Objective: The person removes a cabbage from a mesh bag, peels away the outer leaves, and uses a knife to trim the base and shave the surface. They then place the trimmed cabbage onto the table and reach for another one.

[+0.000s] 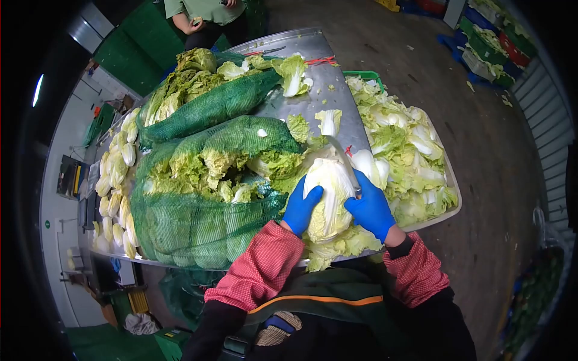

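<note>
"head view, and i'm on the feed: where's the cabbage?"

"the cabbage is at the near edge of the metal table, right between the two blue-gloved hands. loose leaves lie just under and beside it."

"and the fingers?"

"left hand is closed against the cabbage's side, thumb pressed on the pale leaves. right hand is wrapped round the handle of the knife, thumb toward the cabbage. blade's angled up and away, along the cabbage's right flank."

"is it cutting?"

"can't tell if the edge is in the leaf or just resting beside it. i'd call this step trimming, with the knife at the base or the outer leaves."

"what does the next move call for?"

"a firm left grip so the cabbage doesn't roll, and a short, controlled stroke with both thumbs clear of the edge. any slip on a wet leaf would bring the blade near the glove, i reckon."

"what's around it?"

"netted cabbages over on the left, pale trimmed-looking heads beyond them, and a bin heaped with leaves off to the right. another person stands at the far side, hands well apart from ours."
</note>
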